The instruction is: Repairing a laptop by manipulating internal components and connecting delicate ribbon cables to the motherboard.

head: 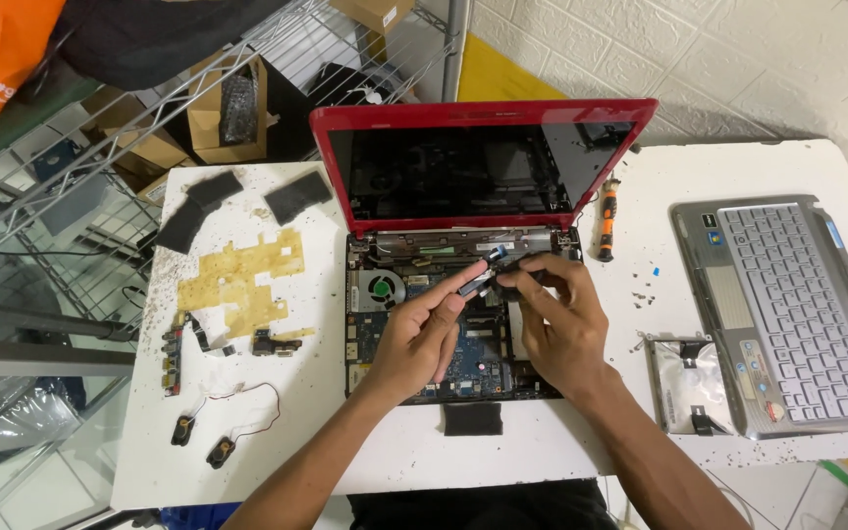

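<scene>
Head view: both hands [503, 314] pinch black strip [473, 283], long axis rising rightward.

A white table [561, 442], speckled with dark crumbs, carries an opened red laptop [483, 167] with its board exposed. Left of it lie 2 black foam pads [238, 201], a yellow cut-out film sheet [242, 280], a narrow circuit strip [171, 348] and 2 small black speakers on thin wires [203, 440]. A black rectangular pad [472, 419] sits at the front edge. To the right lie an orange-handled screwdriver [608, 218], a silver keyboard cover [787, 314] and a silver drive bracket [684, 383].
</scene>
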